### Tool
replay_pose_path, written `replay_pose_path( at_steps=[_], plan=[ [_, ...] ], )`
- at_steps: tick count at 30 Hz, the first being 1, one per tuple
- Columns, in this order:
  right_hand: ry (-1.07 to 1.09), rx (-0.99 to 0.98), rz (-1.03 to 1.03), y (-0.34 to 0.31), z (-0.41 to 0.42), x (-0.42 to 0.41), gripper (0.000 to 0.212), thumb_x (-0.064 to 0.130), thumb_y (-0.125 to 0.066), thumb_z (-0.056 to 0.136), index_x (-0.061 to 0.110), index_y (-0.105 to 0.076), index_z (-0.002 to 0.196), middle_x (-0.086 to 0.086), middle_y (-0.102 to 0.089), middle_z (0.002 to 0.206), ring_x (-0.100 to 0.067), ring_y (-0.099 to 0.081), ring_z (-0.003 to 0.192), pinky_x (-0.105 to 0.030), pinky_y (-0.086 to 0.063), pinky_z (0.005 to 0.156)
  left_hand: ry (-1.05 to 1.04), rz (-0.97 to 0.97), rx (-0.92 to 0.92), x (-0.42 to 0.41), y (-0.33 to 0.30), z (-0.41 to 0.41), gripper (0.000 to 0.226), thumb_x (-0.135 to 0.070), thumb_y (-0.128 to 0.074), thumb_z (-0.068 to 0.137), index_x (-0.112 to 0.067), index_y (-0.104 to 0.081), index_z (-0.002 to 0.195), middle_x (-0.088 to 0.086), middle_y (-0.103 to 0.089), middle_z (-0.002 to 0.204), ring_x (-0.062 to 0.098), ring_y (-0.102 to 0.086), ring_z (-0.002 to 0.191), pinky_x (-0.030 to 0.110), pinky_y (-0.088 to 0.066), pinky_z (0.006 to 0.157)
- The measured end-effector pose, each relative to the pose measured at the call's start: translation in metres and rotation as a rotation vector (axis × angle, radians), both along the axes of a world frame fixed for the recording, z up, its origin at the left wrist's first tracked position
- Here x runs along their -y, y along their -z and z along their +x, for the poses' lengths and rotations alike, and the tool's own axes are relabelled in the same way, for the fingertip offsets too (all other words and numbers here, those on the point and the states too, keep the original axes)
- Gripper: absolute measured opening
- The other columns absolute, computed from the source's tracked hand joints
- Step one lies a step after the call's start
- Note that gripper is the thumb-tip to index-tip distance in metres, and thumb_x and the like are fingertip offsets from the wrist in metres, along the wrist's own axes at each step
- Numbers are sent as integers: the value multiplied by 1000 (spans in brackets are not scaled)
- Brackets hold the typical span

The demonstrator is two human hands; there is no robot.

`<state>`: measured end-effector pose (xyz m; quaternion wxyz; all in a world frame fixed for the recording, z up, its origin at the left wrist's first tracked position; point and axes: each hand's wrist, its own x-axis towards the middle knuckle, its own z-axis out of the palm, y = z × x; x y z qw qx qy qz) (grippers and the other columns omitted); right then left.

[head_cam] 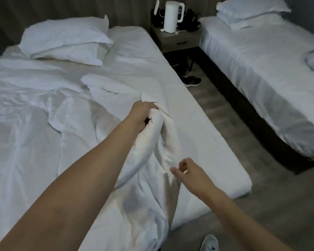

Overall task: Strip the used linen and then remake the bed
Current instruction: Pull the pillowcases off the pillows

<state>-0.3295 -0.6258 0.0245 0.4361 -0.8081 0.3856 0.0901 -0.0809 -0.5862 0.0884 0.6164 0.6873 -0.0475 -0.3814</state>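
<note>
Stripping under way: right hand [192,173] nearest, fingers [174,170] loosely curled, holding nothing, just beside the hanging fold of the duvet [149,160]. Left hand [143,115] farther out, clenched on a bunched ridge of that duvet, lifted off the bed [198,142]. Best to take a second grip low with the free hand, then draw evenly toward the foot, keeping clear of the pillows [65,40] at the head.
</note>
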Motion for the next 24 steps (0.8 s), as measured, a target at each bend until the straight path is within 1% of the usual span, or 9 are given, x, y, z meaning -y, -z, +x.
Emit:
replay_pose_path(
  at_steps=[1,5,8,11,13,15,18,20,24],
  plan=[
    [-7,38,65,-2,-1,-10,59,66,-61,78,25,-47,119,7,-53,118,-11,-56,101,-34,-49,91,-19,-29,-42,8,-7,-5,6,1,-60,77,-4,-59,80,9,-57,70,19,-54,59,19,-47,51],
    [-56,168,73,-12,4,-33,112,73,-71,64,37,-9,149,14,-19,149,-12,-29,137,-31,-34,109,-86,-14,-261,35,-32,-8,26,4,-39,86,-8,-47,64,4,-46,56,15,-47,38,15,-40,43],
    [-58,381,60,-21,5,-37,119,67,-76,63,46,5,148,25,-7,152,-2,-19,140,-28,-27,113,-51,49,-248,47,-35,-14,34,8,-32,89,-12,-38,63,1,-39,49,13,-38,28,21,-35,53],
    [-98,452,246,-22,1,-36,111,49,-77,74,51,7,146,25,-22,148,7,-27,135,-19,-29,109,-26,24,-283,53,-28,-18,33,9,-35,90,-9,-44,64,4,-47,43,14,-46,30,24,-42,59],
    [-31,425,415,-16,1,-38,111,57,-78,69,51,1,146,23,-36,141,5,-38,129,-20,-36,105,-28,9,-302,57,-21,-18,24,8,-40,89,-4,-54,74,9,-56,56,16,-54,38,26,-51,62],
    [143,382,514,-12,6,-41,109,70,-78,57,41,-21,145,17,-49,133,-4,-51,121,-30,-43,104,-35,-7,-309,60,-18,-21,19,8,-44,88,-1,-58,79,11,-61,65,18,-59,44,25,-56,58],
    [240,380,427,-4,21,-43,47,47,-76,77,31,-60,118,15,-67,111,-9,-64,105,-30,-52,94,29,24,-272,58,-15,-26,16,6,-50,89,2,-63,96,15,-65,87,21,-66,66,31,-60,63],
    [311,396,284,-4,29,-36,9,28,-68,87,30,-68,95,9,-72,97,-12,-67,95,-34,-55,87,85,-30,-274,46,-15,-24,22,2,-54,89,3,-62,110,15,-67,100,22,-68,79,32,-60,67],
    [519,429,74,-17,24,13,20,28,-56,92,12,-67,93,-7,-71,94,-26,-66,91,-40,-54,82,238,185,129,4,-15,-25,10,-20,-65,90,-18,-59,98,-3,-62,105,15,-58,97,26,-42,78]
  ],
)
